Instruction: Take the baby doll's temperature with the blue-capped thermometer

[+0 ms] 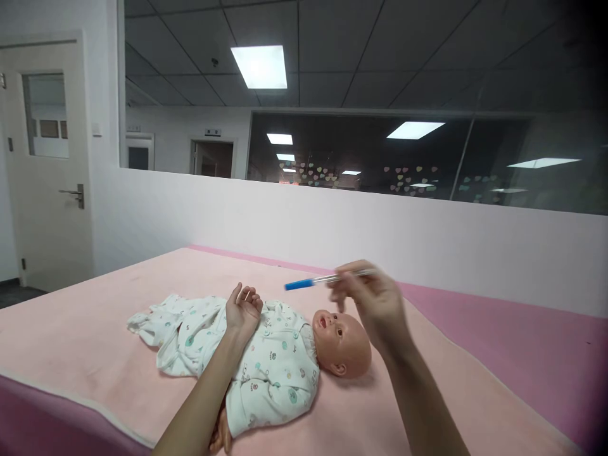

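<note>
A baby doll in a white printed outfit lies on its back on the pink cover, its head to the right. My right hand is raised beside and above the doll's head and pinches a slim clear tube with a blue cap. The capped end points left, over the doll's upper body; motion blur hides whether it is a pen or a thermometer case. Over the doll's middle, my left hand is palm up with loosely curled fingers and nothing in it. Whether its wrist touches the outfit I cannot tell.
The light pink cover lies over a darker pink padded surface. Behind it runs a low white wall with a large window above. A closed door stands at the far left.
</note>
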{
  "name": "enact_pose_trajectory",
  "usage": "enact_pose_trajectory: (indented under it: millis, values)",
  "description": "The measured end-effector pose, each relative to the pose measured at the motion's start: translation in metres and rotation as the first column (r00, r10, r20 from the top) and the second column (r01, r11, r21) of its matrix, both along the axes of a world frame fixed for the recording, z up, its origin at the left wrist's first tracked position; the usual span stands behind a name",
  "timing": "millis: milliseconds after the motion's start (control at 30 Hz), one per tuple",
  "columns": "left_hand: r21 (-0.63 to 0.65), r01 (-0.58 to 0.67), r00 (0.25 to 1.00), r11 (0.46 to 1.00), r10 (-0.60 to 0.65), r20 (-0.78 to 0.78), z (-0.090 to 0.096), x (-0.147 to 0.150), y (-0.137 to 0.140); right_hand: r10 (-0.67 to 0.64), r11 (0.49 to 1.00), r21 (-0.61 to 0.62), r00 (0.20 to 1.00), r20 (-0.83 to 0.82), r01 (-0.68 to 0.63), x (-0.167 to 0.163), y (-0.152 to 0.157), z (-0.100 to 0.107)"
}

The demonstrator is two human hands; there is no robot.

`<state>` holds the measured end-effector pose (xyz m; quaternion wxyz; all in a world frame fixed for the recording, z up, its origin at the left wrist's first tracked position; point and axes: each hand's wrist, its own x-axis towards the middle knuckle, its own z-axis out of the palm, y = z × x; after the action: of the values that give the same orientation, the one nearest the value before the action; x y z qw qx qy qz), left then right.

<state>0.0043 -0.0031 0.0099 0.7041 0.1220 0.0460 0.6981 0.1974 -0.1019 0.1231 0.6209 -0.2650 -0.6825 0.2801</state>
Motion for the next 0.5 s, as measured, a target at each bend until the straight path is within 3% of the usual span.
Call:
enact_pose_trajectory:
  millis: [67, 200, 300, 400, 500]
  values:
    - [-0.008, -0.002, 1.000, 1.000, 0.002, -0.010, -0.002, 0.000, 0.002, -0.014, 1.000, -0.004, 1.000, -0.028, 0.014, -0.001, 0.003, 0.000]
    - [0.019, -0.006, 0.999, 1.000, 0.007, -0.050, -0.003, 0.002, 0.004, -0.023, 0.999, -0.041, 0.994, 0.107, 0.027, -0.013, 0.012, -0.006]
    - [0.011, -0.016, 0.997, 1.000, 0.017, -0.079, -0.003, 0.002, 0.003, -0.052, 0.999, -0.009, 0.997, 0.059, 0.052, -0.013, 0.011, -0.003]
    - [0.019, -0.015, 0.994, 1.000, 0.017, -0.110, -0.001, 0.003, 0.000, -0.165, 0.985, 0.060, 0.985, 0.039, 0.163, -0.011, 0.010, -0.006]
    - [0.052, -0.015, 0.988, 0.999, 0.023, -0.151, 0.000, 0.006, -0.003, -0.259, 0.964, 0.102, 0.957, 0.130, 0.247, -0.018, 0.016, -0.022]
